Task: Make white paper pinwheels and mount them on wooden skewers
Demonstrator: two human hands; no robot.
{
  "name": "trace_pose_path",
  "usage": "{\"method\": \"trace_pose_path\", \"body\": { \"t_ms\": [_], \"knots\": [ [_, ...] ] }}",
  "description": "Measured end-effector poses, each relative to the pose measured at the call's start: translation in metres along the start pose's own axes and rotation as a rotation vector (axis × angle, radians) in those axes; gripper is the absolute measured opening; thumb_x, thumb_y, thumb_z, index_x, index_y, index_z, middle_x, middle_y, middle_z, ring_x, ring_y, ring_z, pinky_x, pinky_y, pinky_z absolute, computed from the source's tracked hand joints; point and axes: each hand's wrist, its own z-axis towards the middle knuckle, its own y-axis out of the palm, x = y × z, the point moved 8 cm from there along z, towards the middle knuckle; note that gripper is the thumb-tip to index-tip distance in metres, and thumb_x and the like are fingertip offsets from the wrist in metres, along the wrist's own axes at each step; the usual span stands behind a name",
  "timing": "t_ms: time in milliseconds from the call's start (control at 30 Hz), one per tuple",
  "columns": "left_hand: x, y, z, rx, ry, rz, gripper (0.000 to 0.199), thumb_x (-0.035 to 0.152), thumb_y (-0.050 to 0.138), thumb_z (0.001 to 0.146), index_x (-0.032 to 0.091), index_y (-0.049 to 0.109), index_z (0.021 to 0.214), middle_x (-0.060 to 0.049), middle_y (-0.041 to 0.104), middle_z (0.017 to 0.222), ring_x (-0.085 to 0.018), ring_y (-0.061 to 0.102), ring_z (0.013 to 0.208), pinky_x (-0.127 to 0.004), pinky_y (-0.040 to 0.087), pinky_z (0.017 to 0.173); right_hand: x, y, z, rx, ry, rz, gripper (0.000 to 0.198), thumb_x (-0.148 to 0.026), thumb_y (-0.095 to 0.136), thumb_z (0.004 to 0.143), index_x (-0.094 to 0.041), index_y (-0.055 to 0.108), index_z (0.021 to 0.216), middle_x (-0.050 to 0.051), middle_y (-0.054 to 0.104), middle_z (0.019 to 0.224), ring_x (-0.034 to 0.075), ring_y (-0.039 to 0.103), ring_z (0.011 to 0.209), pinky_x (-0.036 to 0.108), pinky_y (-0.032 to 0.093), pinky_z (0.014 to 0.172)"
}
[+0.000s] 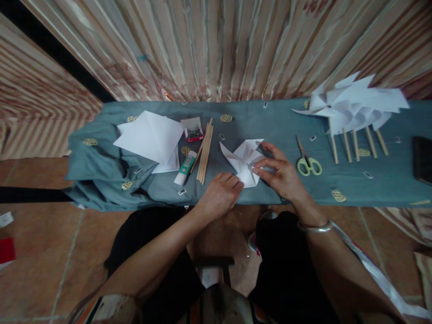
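A white paper pinwheel (245,163) with curled blades lies on the cloth-covered table in front of me. My left hand (221,191) is closed at its lower left edge, fingers bent over a blade of the paper. On the other side, my right hand (278,173) pinches a blade near the middle between thumb and fingers. The fingertips partly hide the paper there. Just left of the pinwheel lie several thin wooden sticks (205,155), a glue stick (185,168) with a green label, and a small open box of pins (193,130).
White paper sheets (150,135) are stacked at the left. Green-handled scissors (308,163) lie right of my right hand. Several finished pinwheels (354,101) on sticks overlap at the far right, near a dark object (422,159). A striped curtain (216,54) hangs behind the table.
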Motion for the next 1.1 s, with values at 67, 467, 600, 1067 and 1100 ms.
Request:
{"method": "trace_pose_path", "body": {
  "t_ms": [67,467,600,1067,1100],
  "knots": [
    [0.000,0.000,-0.001,0.001,-0.001,-0.004,0.016,0.018,0.045,0.095,0.015,0.059,0.090,-0.006,0.063,0.089,-0.022,0.055,0.086,-0.035,0.039,0.073,-0.004,0.002,0.002,0.002,-0.014,-0.022,0.021,-0.046,0.065,0.084,-0.026,0.072,0.082,0.004,0.049,0.144,0.030,0.044,0.136,0.053,0.034,0.115],
    [0.003,0.004,0.001,-0.040,-0.005,-0.022,0.016,0.019,0.045,0.095,0.013,0.060,0.095,-0.007,0.062,0.091,-0.022,0.054,0.090,-0.036,0.042,0.076,-0.004,0.009,0.008,0.080,-0.032,-0.123,0.025,-0.048,0.062,0.085,-0.024,0.070,0.082,0.004,0.045,0.149,0.031,0.038,0.141,0.053,0.029,0.116],
    [0.008,0.005,0.002,-0.033,0.018,-0.047,0.014,0.017,0.048,0.093,0.013,0.060,0.100,-0.007,0.063,0.095,-0.023,0.054,0.093,-0.036,0.043,0.078,-0.005,0.011,0.007,0.091,-0.034,-0.153,0.023,-0.047,0.062,0.086,-0.025,0.069,0.083,0.003,0.044,0.150,0.031,0.035,0.142,0.054,0.028,0.117],
    [0.010,0.008,0.002,0.022,-0.017,-0.268,0.026,0.018,0.049,0.092,0.015,0.057,0.117,-0.010,0.059,0.129,-0.023,0.056,0.109,-0.038,0.046,0.093,-0.005,0.007,0.005,0.115,-0.011,-0.102,0.015,-0.038,0.063,0.085,-0.025,0.069,0.082,0.004,0.048,0.146,0.030,0.037,0.141,0.055,0.029,0.116],
    [0.011,0.009,0.003,0.017,-0.014,-0.277,0.028,0.019,0.049,0.092,0.016,0.056,0.119,-0.009,0.059,0.130,-0.024,0.056,0.109,-0.039,0.046,0.093,-0.005,0.006,0.005,0.120,-0.008,-0.102,0.015,-0.038,0.064,0.085,-0.025,0.069,0.082,0.004,0.049,0.145,0.030,0.037,0.141,0.055,0.029,0.116]
  ]
}}
